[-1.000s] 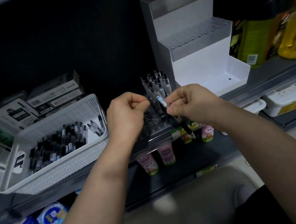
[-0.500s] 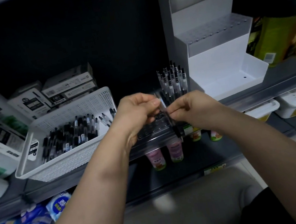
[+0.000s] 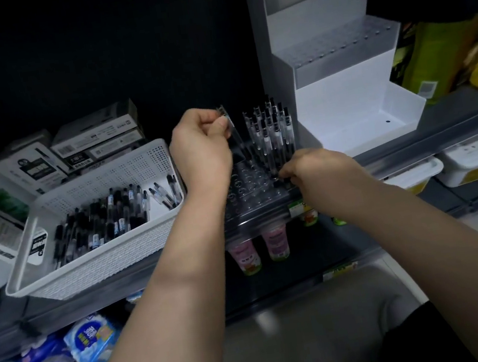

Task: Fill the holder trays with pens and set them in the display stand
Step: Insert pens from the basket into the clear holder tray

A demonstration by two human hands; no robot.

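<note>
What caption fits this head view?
Left hand holds a pen over the holder tray; right hand at the standing pens.

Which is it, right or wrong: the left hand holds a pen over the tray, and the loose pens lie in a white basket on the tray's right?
Wrong in one respect: the head view shows the white basket of loose pens left of the tray, not right of it. The left hand does hold a pen over the tray.

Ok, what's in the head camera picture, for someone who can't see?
A left hand pinches a clear pen over a holder tray; the right hand reaches the standing pens in it. A white basket of pens sits left, a display stand right.
</note>
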